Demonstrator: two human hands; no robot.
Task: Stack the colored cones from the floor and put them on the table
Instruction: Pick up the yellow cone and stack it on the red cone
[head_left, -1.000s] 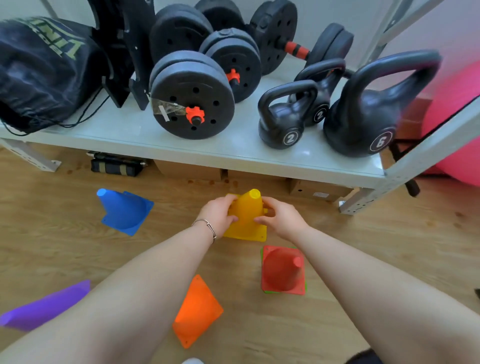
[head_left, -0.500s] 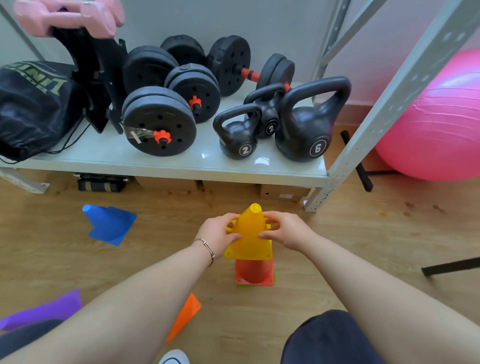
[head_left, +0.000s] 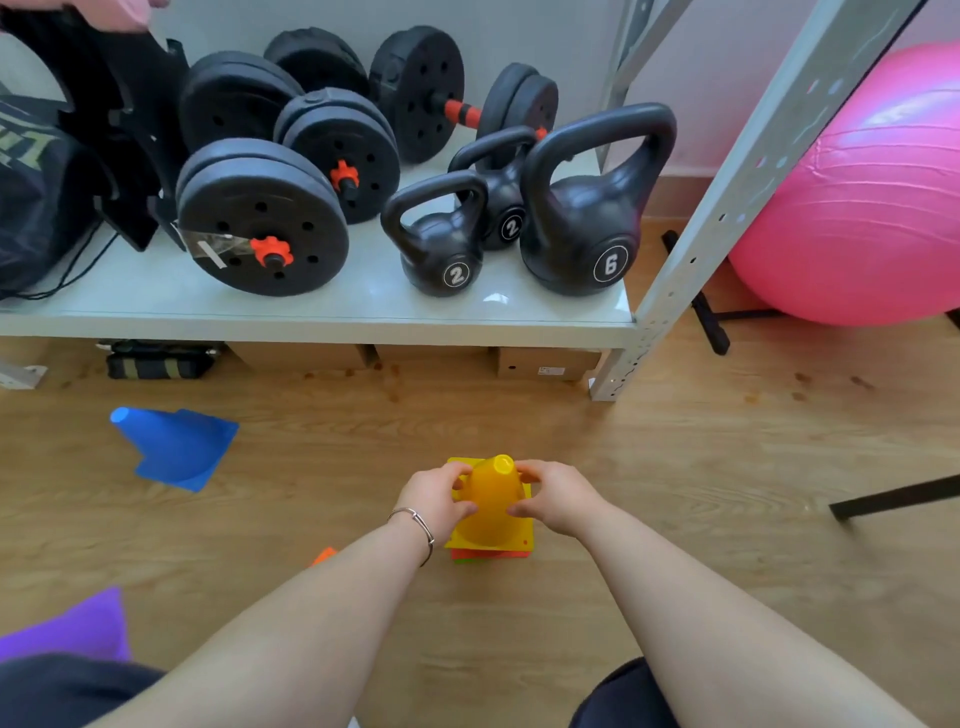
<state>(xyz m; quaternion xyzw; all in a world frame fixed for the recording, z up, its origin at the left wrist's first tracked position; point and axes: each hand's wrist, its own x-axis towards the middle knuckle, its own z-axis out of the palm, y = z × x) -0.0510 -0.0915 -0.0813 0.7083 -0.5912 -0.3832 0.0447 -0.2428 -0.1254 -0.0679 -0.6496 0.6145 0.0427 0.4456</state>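
A yellow cone (head_left: 492, 506) stands upright on the wooden floor, seated over a red cone (head_left: 491, 555) whose base edge shows beneath it with a sliver of green. My left hand (head_left: 435, 496) and my right hand (head_left: 555, 496) grip the yellow cone from either side. A blue cone (head_left: 174, 447) lies on its side to the left. A purple cone (head_left: 72, 626) lies at the lower left. Only a tip of an orange cone (head_left: 324, 555) shows behind my left forearm.
A low grey shelf (head_left: 311, 319) holds black weight plates (head_left: 262, 226), dumbbells and three kettlebells (head_left: 587, 228). Its upright post (head_left: 691, 254) stands at the right. A pink exercise ball (head_left: 872, 208) and a black bar (head_left: 893, 496) lie further right. Boxes sit under the shelf.
Both hands carried the yellow cone toward me and lowered it over the red cone; it now sits fully down on the stack. The view has pulled back and tilted up.
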